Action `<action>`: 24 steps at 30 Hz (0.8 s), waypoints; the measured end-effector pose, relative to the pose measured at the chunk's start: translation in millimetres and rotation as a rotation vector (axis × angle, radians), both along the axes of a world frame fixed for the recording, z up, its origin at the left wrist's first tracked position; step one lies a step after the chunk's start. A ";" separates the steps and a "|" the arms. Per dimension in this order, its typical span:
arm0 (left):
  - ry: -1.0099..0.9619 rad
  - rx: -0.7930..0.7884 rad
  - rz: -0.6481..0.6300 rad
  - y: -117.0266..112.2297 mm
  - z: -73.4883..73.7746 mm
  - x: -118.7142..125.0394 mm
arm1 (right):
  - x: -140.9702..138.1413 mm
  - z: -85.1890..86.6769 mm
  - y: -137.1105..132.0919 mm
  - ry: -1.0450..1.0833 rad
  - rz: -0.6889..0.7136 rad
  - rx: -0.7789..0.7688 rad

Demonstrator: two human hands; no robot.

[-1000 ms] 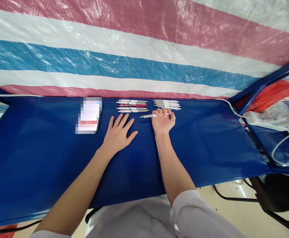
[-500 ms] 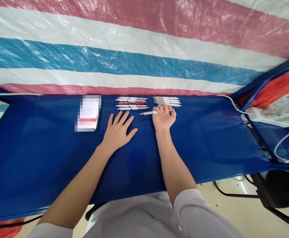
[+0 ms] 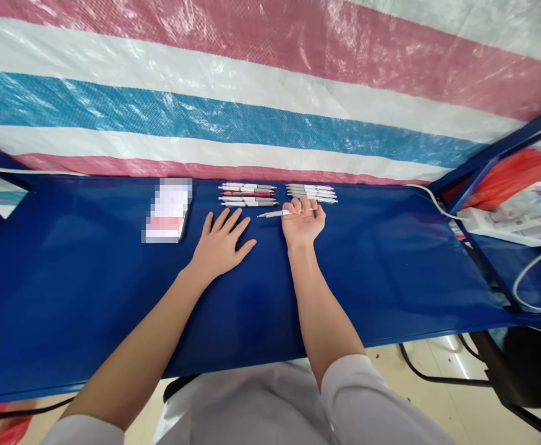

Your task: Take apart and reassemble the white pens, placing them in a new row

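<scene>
My right hand (image 3: 303,224) is turned palm up, its fingers curled round a white pen (image 3: 271,214) whose grey tip points left. Flat on the blue table, my left hand (image 3: 221,246) has its fingers spread and holds nothing. Just beyond it lies a group of white and grey pens (image 3: 247,201), with a red pen (image 3: 248,194) among them. Beyond my right hand is a second group of white pens (image 3: 310,190), side by side.
A pixelated phone-like slab (image 3: 168,210) lies left of my left hand. The blue table (image 3: 391,272) backs onto a striped plastic sheet (image 3: 251,93). At the right are a white power strip (image 3: 506,225), a cable and a red bag (image 3: 520,176).
My right hand and the pen in it have shifted slightly left. The left hand stays spread on the table. The whole view has tilted a little.
</scene>
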State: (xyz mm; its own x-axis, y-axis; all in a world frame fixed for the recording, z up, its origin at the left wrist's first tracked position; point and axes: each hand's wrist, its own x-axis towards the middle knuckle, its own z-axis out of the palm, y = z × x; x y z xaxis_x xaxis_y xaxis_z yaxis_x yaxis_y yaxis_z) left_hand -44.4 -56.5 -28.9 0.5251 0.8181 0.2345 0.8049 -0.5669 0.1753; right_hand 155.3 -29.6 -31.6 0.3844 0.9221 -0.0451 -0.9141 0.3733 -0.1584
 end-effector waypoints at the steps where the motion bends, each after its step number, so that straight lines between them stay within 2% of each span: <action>1: 0.000 0.000 -0.002 0.1 0.1 0.0 | 0.3 0.1 -0.4 0.007 -0.001 0.002; 9: -0.005 0.007 0.001 0.6 -0.9 -0.5 | 2.4 0.2 -0.6 0.068 0.007 0.034; 24: -0.026 -0.004 0.001 1.1 0.4 0.5 | 0.2 0.1 4.6 -0.035 -0.018 -0.027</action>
State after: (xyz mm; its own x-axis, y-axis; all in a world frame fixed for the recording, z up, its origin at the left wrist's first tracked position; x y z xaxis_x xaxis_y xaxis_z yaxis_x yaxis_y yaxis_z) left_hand -43.9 -55.4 -28.5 0.5180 0.8197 0.2445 0.8008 -0.5652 0.1981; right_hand 155.5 -25.0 -31.5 0.4026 0.9137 -0.0563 -0.9011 0.3847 -0.2003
